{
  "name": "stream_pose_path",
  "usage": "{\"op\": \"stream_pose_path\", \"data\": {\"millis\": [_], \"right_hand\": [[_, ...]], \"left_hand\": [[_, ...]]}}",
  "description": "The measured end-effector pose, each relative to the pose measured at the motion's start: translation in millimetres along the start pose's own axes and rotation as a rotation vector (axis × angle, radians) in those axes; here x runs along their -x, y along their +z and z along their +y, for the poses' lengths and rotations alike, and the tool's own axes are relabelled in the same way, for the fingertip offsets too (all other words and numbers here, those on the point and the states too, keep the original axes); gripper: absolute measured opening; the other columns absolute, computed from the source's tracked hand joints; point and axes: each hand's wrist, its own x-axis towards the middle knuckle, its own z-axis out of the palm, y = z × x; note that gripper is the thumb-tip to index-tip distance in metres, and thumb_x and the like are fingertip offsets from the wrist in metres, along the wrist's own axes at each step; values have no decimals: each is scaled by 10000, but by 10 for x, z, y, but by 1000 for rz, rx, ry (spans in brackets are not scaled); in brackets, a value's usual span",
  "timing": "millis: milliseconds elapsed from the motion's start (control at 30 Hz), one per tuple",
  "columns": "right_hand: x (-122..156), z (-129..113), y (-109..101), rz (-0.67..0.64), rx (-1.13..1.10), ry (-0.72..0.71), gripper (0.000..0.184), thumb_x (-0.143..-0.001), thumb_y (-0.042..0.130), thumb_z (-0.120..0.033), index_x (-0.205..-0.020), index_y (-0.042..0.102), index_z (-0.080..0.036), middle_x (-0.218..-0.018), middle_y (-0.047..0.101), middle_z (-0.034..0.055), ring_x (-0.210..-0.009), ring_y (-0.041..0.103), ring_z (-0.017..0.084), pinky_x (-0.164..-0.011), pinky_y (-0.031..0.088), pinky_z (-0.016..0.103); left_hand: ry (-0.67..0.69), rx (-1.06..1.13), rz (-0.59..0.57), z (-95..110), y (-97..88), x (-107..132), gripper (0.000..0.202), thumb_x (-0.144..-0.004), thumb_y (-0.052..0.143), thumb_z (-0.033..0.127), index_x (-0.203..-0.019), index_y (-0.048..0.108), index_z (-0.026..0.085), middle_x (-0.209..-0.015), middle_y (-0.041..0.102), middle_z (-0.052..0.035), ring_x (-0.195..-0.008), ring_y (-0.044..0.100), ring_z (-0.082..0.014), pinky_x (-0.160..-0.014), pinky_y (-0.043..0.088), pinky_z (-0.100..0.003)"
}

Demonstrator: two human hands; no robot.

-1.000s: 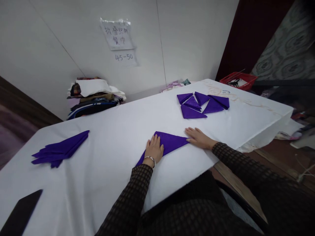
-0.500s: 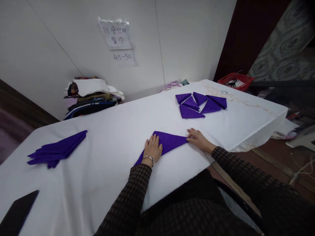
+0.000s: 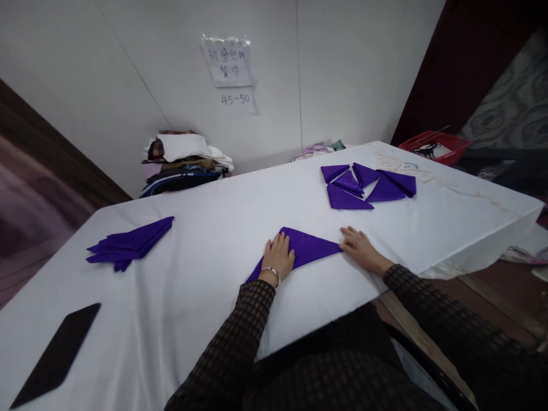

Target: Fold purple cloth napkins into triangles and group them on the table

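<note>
Against a pale wall [image 3: 351, 68], the white-clothed table [image 3: 214, 228] bears purple napkins [image 3: 314, 248].

Purple napkin [image 3: 309, 249], folded to flat triangle, lies on table nr front edge w/ point aimed right.

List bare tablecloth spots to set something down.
Widest bare patch: between the napkin stack and the left hand on the flat napkin. Also bare: near edge between the black slab and the left sleeve. Crowded: folded triangles beyond the right hand.
</note>
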Motion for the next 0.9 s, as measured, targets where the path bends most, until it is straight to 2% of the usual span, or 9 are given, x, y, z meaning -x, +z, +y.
{"op": "stream_pose_path", "data": {"millis": [133, 200, 267, 367, 500, 600, 700, 800, 900], "right_hand": [[24, 32, -33, 22, 14, 46, 246, -832, 474, -381, -699, 563, -193, -1404, 419, 111, -1354, 249, 280, -1063, 178, 536], [37, 8, -56, 69, 35, 59, 203, -832, 464, -341, -757, 587, -197, -1387, 440, 112, -1347, 263, 291, -1047, 191, 566], [43, -94, -76, 149, 44, 31, 201, -841, 448, -316, -885, 607, -202, -1378, 448, 115, -1346, 268, 289, -1043, 195, 577], [19, -426, -62, 192, 23, -133, 321, -878, 420, -352, -1124, 564, -205, -1400, 421, 114, -1356, 250, 261, -1066, 198, 530], [-116, -1010, 78, 14, -1, -353, 495, -906, 374, -452, -1336, 427, -212, -1459, 332, 103, -1378, 189, 247, -1095, 175, 480], [-292, -1301, 241, -88, -4, -444, 607, -907, 327, -529, -1411, 316, -192, -1486, 273, 107, -1389, 138, 248, -1106, 148, 467], [-458, -1376, 398, -149, 22, -444, 708, -889, 290, -604, -1436, 258, -156, -1490, 253, 129, -1389, 133, 259, -1108, 126, 464], [-541, -1320, 505, -211, 51, -388, 764, -878, 231, -649, -1442, 242, -134, -1485, 257, 142, -1384, 156, 263, -1105, 118, 457], [-544, -1261, 550, -216, 65, -379, 782, -876, 205, -659, -1447, 227, -125, -1489, 249, 133, -1385, 154, 250, -1111, 105, 439]], "left_hand": [[-1, -2, 2, 3, 2, 5, 547, -906, 259, 351, -1402, 313, 126, -1503, 245, -81, -1390, 168, -209, -1131, 146, -440], [0, -10, 2, 3, 5, 4, 546, -906, 263, 356, -1401, 314, 132, -1503, 247, -83, -1390, 169, -208, -1130, 147, -434], [2, -13, -1, 3, 10, 2, 545, -908, 258, 362, -1401, 313, 135, -1502, 249, -84, -1391, 168, -207, -1130, 147, -432], [3, -6, 2, 3, 18, 0, 544, -910, 250, 361, -1400, 314, 133, -1501, 252, -85, -1390, 169, -210, -1128, 147, -441], [15, 4, 15, -1, 20, 8, 550, -906, 252, 343, -1402, 307, 110, -1502, 247, -99, -1389, 169, -223, -1124, 148, -460], [24, 2, -5, -10, 21, 16, 551, -896, 274, 319, -1419, 278, 147, -1507, 239, -81, -1395, 145, -225, -1123, 140, -461], [34, -1, -31, -16, 27, 14, 582, -873, 325, 307, -1437, 232, 202, -1516, 219, -49, -1400, 121, -230, -1124, 123, -465], [19, -2, -44, -7, 35, 1, 588, -872, 306, 289, -1440, 223, 164, -1507, 244, -71, -1398, 131, -229, -1125, 126, -454], [24, 3, -43, 2, 32, 5, 584, -876, 293, 287, -1436, 230, 136, -1501, 259, -78, -1396, 140, -222, -1127, 138, -437]]}}
